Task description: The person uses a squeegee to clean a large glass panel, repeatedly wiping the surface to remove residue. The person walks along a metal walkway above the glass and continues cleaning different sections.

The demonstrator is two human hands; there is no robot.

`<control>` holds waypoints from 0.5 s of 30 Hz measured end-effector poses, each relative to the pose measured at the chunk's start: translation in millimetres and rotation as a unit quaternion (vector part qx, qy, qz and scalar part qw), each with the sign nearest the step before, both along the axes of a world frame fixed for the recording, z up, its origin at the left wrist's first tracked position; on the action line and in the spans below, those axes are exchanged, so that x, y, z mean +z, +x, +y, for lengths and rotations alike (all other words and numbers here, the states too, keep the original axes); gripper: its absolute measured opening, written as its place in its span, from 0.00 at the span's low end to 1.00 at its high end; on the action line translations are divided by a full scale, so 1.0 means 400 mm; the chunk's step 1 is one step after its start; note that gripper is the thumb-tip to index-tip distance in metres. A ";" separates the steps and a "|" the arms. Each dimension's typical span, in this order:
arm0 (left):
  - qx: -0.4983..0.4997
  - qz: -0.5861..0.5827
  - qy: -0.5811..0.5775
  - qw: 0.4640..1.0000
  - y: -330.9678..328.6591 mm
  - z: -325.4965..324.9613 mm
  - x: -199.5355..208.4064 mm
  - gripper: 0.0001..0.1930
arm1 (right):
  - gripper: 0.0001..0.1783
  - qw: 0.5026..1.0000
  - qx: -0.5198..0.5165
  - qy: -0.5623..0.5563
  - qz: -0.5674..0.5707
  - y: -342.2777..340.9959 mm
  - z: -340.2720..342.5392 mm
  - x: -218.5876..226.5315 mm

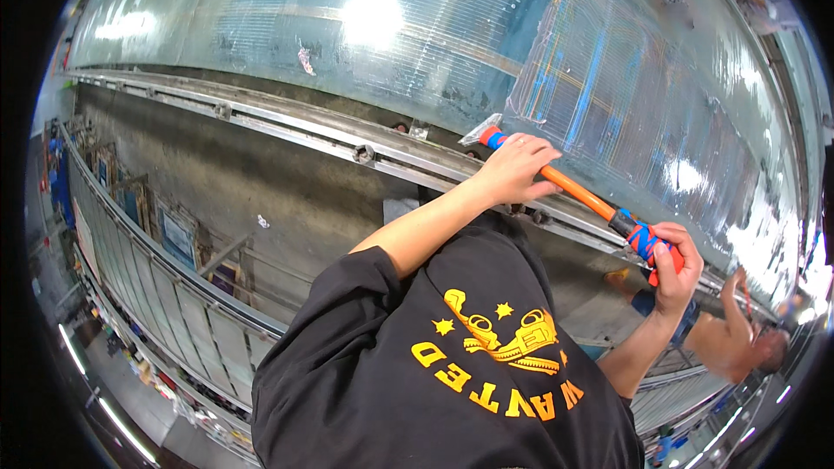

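Both of my hands hold a scraper [584, 194] with a long orange handle, lying slantwise over the near edge of a long, shiny wet-looking table [417, 61]. Closed around the handle close to the blade is my left hand [519, 168]. My right hand [678, 267] grips the handle's other end, which is wrapped in red and blue. The flat metal blade [480, 129] points left and rests at or just over the table's edge; exact contact is hard to tell. Beyond it, a rectangular patch [599, 69] on the surface carries blue and orange streaks.
A metal rail [287, 124] with bolts runs along the table's near side. Behind me stands another long table [148, 247] with framed panels [176, 234] beneath it. At the right another person [730, 339] leans by the table. Crumpled scraps [306, 59] lie on the surface.
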State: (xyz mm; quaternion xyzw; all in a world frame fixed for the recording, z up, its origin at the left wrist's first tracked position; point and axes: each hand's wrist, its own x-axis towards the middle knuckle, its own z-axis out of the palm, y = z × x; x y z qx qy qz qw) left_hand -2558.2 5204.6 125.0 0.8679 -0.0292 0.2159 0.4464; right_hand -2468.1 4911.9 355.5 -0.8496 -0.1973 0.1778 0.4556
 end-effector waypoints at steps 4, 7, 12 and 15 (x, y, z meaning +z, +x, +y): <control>0.183 -0.028 0.041 0.982 0.056 -0.004 -0.051 0.22 | 0.08 0.998 0.035 -0.043 -0.024 0.030 0.118 -0.002; 0.154 -0.015 0.030 0.987 0.068 -0.030 -0.051 0.19 | 0.08 0.996 0.054 -0.063 -0.006 0.083 0.076 0.033; 0.217 -0.016 0.071 0.974 0.123 0.075 -0.089 0.19 | 0.07 0.997 0.031 -0.073 0.011 0.118 0.175 -0.026; 0.143 0.015 0.005 0.990 0.112 -0.042 -0.042 0.18 | 0.06 0.994 0.082 -0.078 -0.001 0.177 0.088 0.034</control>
